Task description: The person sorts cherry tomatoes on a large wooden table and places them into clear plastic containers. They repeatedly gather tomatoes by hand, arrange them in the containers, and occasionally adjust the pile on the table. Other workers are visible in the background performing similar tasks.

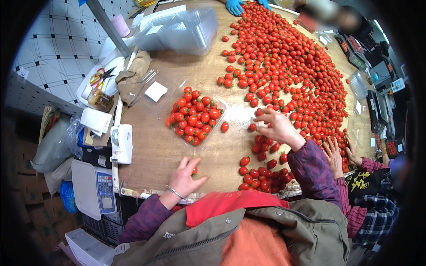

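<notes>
A clear plastic clamshell box [222,105] stands on the wooden table, its base heaped with cherry tomatoes [194,116] and its lid folded back to the left, a white label on it. My left hand [187,176], with a metal bracelet at the wrist, is below the box, fingers apart; a tomato shows beside its fingers, and whether it is held I cannot tell. My right hand [278,128] hovers over loose tomatoes right of the box, fingers spread and curved; a tomato lies near its fingertips. A large heap of cherry tomatoes [293,60] covers the table's right side.
Stacked empty clamshells [189,31] stand at the back left. Along the left edge are a brown cloth [133,76], scissors [101,78], a white dispenser [121,143] and a scale [86,189]. A co-worker's hands [334,154] touch the heap at right; blue-gloved hands [235,7] work at the far end.
</notes>
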Demonstrator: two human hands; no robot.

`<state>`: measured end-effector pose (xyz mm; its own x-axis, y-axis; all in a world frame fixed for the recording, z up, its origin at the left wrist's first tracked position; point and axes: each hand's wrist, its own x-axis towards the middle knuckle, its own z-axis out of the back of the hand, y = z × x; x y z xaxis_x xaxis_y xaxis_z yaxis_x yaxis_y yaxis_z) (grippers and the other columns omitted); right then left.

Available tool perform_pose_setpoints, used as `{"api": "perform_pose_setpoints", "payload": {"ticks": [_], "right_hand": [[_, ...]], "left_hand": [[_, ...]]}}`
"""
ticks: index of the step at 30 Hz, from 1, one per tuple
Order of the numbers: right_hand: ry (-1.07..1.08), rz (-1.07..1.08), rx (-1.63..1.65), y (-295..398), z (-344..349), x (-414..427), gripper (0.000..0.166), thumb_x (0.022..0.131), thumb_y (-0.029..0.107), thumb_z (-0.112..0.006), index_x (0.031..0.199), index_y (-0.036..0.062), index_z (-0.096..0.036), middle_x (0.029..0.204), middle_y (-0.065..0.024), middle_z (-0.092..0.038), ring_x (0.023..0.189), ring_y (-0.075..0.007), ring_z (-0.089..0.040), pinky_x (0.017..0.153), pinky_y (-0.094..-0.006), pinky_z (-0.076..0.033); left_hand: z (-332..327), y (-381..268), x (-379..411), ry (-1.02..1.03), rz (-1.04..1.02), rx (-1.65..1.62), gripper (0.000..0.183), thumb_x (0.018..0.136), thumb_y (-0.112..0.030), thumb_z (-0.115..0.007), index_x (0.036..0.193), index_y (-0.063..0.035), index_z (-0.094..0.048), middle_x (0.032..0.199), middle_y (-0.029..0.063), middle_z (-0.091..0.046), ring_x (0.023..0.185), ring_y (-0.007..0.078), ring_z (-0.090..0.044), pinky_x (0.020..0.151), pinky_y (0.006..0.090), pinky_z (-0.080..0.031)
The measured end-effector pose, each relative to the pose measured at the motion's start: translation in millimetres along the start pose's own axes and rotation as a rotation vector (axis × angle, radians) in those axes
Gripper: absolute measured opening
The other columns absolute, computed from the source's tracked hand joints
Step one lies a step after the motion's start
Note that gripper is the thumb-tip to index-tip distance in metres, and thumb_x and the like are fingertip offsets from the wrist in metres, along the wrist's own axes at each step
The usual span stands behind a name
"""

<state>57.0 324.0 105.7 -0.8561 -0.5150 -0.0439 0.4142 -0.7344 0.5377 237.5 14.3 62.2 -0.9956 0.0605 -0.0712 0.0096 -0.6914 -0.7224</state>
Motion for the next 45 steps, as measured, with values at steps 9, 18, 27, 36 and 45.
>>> {"api": "perform_pose_setpoints", "payload": {"ticks": [9,18,27,36,45], "right_hand": [[-0.293,-0.066,-0.296,4.8,-47.3,170.6,0.061,0.080,0.050,-0.067,0.131,0.0196,-0.055,0.143,-0.0201,-0.041,0.135,-0.0401,-0.034,0.104,-0.0578,-0.034],[-0.314,0.048,-0.265,-23.5,-73.0,178.8,0.029,0.084,0.034,-0.062,0.109,0.0208,-0.067,0.118,-0.0084,-0.054,0.111,-0.0311,-0.050,0.090,-0.0564,-0.040],[0.050,0.161,-0.187,-40.3,-22.8,29.6,0.033,0.083,0.032,-0.064,0.113,0.0195,-0.068,0.138,-0.0136,-0.048,0.127,-0.0341,-0.045,0.105,-0.0488,-0.036],[-0.348,-0.614,-0.264,-136.5,23.2,19.7,0.054,0.087,0.050,-0.057,0.132,0.0213,-0.055,0.150,-0.0141,-0.036,0.139,-0.0350,-0.030,0.104,-0.0599,-0.033],[-0.187,-0.243,-0.299,-56.6,-42.1,-43.3,0.047,0.091,0.046,-0.054,0.131,0.0215,-0.054,0.150,-0.0152,-0.033,0.140,-0.0387,-0.025,0.105,-0.0673,-0.024]], "left_hand": [[-18.8,2.2,18.9,0.035,-0.037,0.010,0.026,0.075,-0.015,-0.070,0.101,-0.0109,-0.065,0.098,0.0090,-0.057,0.077,0.0275,-0.064,0.066,0.0409,-0.053],[-26.7,3.6,19.0,-0.022,-0.013,-0.085,0.038,0.076,-0.009,-0.066,0.113,-0.0060,-0.061,0.104,0.0140,-0.056,0.081,0.0318,-0.063,0.068,0.0413,-0.053],[-48.3,-30.5,39.0,0.008,-0.209,-0.118,0.062,0.076,-0.005,-0.066,0.133,-0.0008,-0.045,0.134,0.0235,-0.039,0.119,0.0394,-0.047,0.097,0.0452,-0.043],[-77.2,-47.3,87.7,-0.089,-0.271,0.075,0.088,0.076,-0.027,-0.074,0.145,0.0027,-0.027,0.146,0.0321,-0.023,0.137,0.0476,-0.024,0.112,0.0519,-0.024],[-114.2,-68.8,125.1,-0.043,-0.335,-0.084,0.082,0.077,-0.032,-0.074,0.141,0.0006,-0.034,0.144,0.0298,-0.027,0.135,0.0447,-0.029,0.110,0.0500,-0.029]]}}
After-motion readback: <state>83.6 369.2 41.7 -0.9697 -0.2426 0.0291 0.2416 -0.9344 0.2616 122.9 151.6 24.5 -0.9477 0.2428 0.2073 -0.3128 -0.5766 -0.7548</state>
